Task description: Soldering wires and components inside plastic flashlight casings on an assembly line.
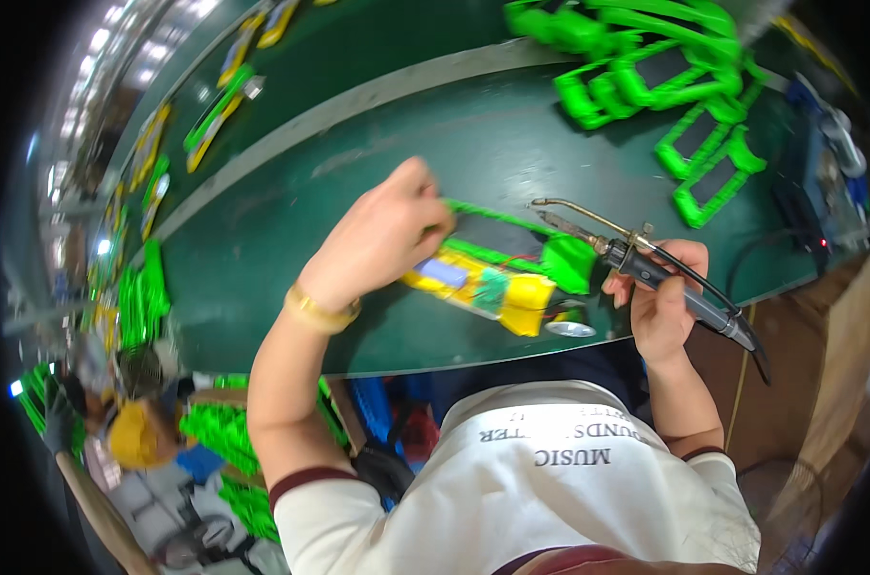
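In my right hand [667, 297] is a soldering iron [646, 269] with a black handle and a thin curved metal tube along its top. Its tip points left, over the work. My left hand [389, 225] is curled closed, slightly blurred, at the left end of a green plastic frame [497, 228] with a dark panel. Beside and touching that frame lies a yellow housing [523, 303], with a blue-violet cell [442, 272], a green part [491, 287] and thin wires. A round silvery lamp head [570, 329] sits at its right end, near the bench edge.
Green frames [660, 72] are heaped at the far right of the green bench [358, 335]. A dark box [797, 206] with a red light stands at the right edge. Yellow and green units [217, 120] line the far left strip. Another person [143, 436] is at lower left.
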Tool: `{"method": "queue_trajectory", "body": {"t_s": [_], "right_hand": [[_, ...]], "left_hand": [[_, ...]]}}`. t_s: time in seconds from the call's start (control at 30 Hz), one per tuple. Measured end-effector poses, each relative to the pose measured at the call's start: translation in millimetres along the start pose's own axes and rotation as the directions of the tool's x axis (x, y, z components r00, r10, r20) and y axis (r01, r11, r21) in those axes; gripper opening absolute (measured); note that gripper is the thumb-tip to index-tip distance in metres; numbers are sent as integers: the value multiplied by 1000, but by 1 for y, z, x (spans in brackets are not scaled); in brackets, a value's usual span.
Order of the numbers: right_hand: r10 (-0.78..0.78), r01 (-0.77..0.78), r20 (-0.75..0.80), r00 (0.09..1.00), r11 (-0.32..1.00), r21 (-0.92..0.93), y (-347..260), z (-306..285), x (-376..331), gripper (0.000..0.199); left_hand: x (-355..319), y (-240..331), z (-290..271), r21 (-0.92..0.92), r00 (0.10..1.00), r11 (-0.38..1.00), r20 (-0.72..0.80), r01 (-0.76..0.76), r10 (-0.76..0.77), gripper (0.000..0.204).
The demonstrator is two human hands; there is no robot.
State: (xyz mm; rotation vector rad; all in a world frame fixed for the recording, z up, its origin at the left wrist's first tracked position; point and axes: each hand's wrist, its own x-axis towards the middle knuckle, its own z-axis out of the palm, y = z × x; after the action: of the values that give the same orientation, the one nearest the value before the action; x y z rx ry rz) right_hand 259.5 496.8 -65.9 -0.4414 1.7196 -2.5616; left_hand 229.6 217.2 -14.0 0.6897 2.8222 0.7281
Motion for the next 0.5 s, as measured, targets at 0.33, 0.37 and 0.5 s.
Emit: {"method": "queue_trajectory", "body": {"t_s": [0.33,0.37,0.5], "right_hand": [[-162,148,-26,986,948,-281,-18,-49,-1,48],[-112,112,-1,994,992,-55,-14,-33,0,48],[-156,152,86,984,987,52,3,29,22,45]], "left_hand": [[-21,10,1,31,999,999,-27,19,-18,8],[-21,10,3,20,1000,1000,-9,18,-18,8],[-26,14,-1,28,1000,999,-14,17,-17,8]]}}
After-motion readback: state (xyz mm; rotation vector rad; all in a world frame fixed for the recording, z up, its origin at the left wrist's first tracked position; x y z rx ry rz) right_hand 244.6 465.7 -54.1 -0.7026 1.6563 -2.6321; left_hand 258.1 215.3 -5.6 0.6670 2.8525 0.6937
